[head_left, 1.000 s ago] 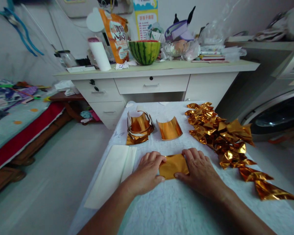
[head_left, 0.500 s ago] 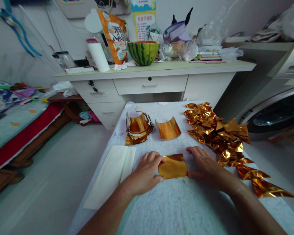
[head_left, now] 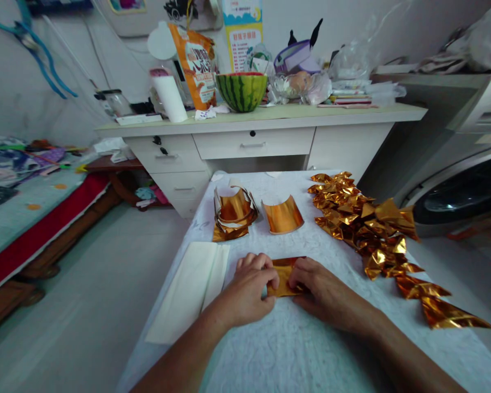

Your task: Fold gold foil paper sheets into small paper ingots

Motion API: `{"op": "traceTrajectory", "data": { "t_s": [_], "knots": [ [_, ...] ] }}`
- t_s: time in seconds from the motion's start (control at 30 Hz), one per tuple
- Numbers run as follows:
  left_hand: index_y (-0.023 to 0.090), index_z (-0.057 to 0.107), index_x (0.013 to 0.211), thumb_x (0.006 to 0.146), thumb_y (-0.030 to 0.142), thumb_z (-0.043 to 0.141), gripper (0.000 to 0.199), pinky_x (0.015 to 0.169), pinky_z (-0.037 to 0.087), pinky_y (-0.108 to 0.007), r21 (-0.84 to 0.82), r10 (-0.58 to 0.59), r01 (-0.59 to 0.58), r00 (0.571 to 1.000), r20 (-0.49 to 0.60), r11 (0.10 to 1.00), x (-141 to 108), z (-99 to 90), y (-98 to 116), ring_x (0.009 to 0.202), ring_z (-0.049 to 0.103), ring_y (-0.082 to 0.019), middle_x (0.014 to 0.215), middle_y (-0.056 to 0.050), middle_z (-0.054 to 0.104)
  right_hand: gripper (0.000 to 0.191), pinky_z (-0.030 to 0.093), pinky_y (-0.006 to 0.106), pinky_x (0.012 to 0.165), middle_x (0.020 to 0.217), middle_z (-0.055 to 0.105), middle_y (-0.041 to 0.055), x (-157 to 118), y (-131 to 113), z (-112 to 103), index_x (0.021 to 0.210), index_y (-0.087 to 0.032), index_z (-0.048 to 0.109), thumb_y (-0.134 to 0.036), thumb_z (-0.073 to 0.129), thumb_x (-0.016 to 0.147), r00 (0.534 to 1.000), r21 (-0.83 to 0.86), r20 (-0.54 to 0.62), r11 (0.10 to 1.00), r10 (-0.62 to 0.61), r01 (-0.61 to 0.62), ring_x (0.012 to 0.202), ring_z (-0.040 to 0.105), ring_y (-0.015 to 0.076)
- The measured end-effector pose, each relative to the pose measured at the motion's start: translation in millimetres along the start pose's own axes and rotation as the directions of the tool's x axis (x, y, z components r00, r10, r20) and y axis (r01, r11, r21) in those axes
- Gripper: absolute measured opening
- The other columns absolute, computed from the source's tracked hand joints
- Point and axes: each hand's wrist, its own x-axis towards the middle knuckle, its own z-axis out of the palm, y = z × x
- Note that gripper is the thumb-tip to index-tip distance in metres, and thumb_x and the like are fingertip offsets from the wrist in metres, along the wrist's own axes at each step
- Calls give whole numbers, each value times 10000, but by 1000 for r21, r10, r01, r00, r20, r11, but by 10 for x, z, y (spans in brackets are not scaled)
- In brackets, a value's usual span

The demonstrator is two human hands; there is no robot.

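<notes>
A small rectangle of gold foil paper [head_left: 285, 274] lies on the cloth-covered table in front of me. My left hand [head_left: 251, 286] has its fingers curled at the sheet's left edge, thumb on the near side. From the right, my right hand [head_left: 321, 286] grips the same sheet with bent fingers and covers its right part. Beyond the hands stand a curved gold sheet [head_left: 283, 215] and a loose stack of curled gold sheets [head_left: 234, 210]. Folded white paper [head_left: 184, 292] lies left of my left hand.
Several folded gold foil pieces [head_left: 364, 218] are heaped along the table's right side. A white desk [head_left: 253, 123] stands behind, bearing half a watermelon [head_left: 242, 91] and an orange pouch [head_left: 195, 68]. A washing machine [head_left: 466, 142] is at right, a bed [head_left: 36, 202] at left.
My right hand has moved left onto the gold foil paper, its fingers now bent over it. The fingers of my left hand have curled at the left edge. The view has shifted slightly.
</notes>
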Motion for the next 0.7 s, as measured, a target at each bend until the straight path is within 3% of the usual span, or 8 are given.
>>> {"op": "traceTrajectory", "data": {
  "t_s": [0.17,0.5,0.7],
  "knots": [
    [209,587,818,722,280,739,195,810,368,-332,5,58,-58,998,18,998,42,80,37,958,487,-210,926,-5,552,84,438,306,776,887,598,36,-7,63,56,845,-187,601,-105,600,825,1000,-4,-16,1000,-8,8,872,549,183],
    [201,645,846,815,220,653,37,745,410,-294,22,101,-101,995,-5,995,70,135,8,864,563,-180,868,-14,599,74,455,282,762,907,631,40,4,18,-6,873,-187,650,-136,597,874,1000,-8,8,1000,-9,9,881,579,174],
    [203,667,857,854,199,601,66,757,425,-307,124,183,-178,983,-28,976,64,135,27,826,561,-174,834,-15,601,147,443,291,764,854,633,36,31,30,60,865,-191,678,-121,551,890,998,-111,-15,992,-60,58,829,585,170]
  ]
}}
